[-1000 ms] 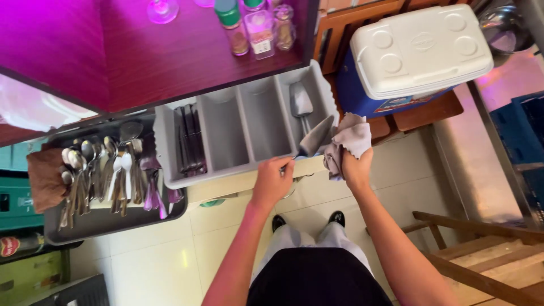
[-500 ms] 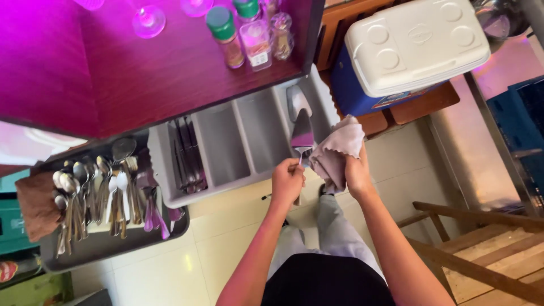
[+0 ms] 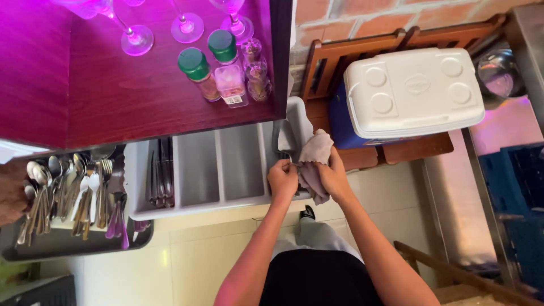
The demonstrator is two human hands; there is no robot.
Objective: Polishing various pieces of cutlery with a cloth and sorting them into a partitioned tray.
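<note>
My left hand [image 3: 282,179] pinches the handle of a metal utensil [image 3: 285,144] whose flat head lies in the rightmost slot of a grey cutlery organiser [image 3: 198,170]. My right hand [image 3: 334,178] grips a pale pinkish cloth [image 3: 314,156] bunched around the utensil's handle, right beside my left hand. Both hands hover over the organiser's right end. Dark knives [image 3: 161,170] lie in its left slot; the two middle slots look bare.
A dark tray [image 3: 68,243] of spoons and forks [image 3: 62,195] sits at left. Above, a dark red shelf [image 3: 113,96] holds stemmed glasses [image 3: 136,37] and green-capped spice jars [image 3: 212,68]. A blue cooler with a white lid [image 3: 413,90] rests on a wooden rack at right.
My hands have come closer together at the organiser's right end, the cloth now bunched tightly on the utensil. The view has shifted, showing more of the shelf.
</note>
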